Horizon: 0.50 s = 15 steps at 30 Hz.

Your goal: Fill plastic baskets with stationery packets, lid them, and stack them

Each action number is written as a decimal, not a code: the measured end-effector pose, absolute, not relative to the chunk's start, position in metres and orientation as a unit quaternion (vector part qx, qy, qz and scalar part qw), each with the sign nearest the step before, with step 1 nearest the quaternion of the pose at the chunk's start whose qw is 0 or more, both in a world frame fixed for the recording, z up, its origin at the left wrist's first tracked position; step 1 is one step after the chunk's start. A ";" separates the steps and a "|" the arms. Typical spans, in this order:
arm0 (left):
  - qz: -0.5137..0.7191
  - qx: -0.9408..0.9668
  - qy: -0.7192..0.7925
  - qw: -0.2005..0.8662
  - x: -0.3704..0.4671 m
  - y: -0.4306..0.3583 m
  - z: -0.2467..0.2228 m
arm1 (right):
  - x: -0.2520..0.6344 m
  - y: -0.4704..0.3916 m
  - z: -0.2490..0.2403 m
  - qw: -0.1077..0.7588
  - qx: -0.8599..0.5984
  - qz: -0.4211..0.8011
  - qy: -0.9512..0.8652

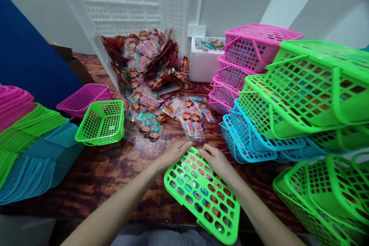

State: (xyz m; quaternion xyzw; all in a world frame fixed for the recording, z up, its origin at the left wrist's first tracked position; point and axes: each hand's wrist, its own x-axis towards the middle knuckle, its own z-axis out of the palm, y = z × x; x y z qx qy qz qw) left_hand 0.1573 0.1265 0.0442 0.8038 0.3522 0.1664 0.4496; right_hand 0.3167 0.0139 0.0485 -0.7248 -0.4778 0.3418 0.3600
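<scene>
A bright green lid (205, 184) with oval holes lies over a basket at the table's front edge, turned at a slant. Colourful small items show through the holes. My left hand (176, 154) grips the far left corner of the lid, fingers curled over its rim. On the far right side of the same edge, my right hand (215, 158) is closed, its fingers bent against the rim. The basket's walls under the lid are mostly hidden. Just beyond my hands lie clear packets with red-haired doll pictures (191, 121).
A green basket (100, 138) and a pink basket (83, 100) stand left, beside stacked lids (31, 142). A tipped white crate (118, 4) spills packets. Filled baskets in pink (245, 52), blue (248, 150) and green (311, 84) are piled right, near a white foam box (203, 65).
</scene>
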 end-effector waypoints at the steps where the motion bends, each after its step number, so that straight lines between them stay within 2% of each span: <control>1: 0.161 0.798 0.349 0.464 0.156 0.126 0.041 | 0.319 0.015 0.046 0.369 -0.715 0.362 -0.470; 4: 0.148 0.786 0.345 0.491 0.156 0.126 0.036 | 0.322 0.015 0.041 0.366 -0.709 0.377 -0.470; 8: 0.170 0.775 0.353 0.495 0.160 0.127 0.035 | 0.319 0.018 0.047 0.358 -0.719 0.336 -0.491; 13: 0.241 0.756 0.392 0.465 0.154 0.114 0.032 | 0.327 0.021 0.074 0.342 -0.697 0.302 -0.553; 15: 0.280 0.736 0.427 0.445 0.143 0.103 0.029 | 0.333 0.010 0.080 0.349 -0.712 0.252 -0.555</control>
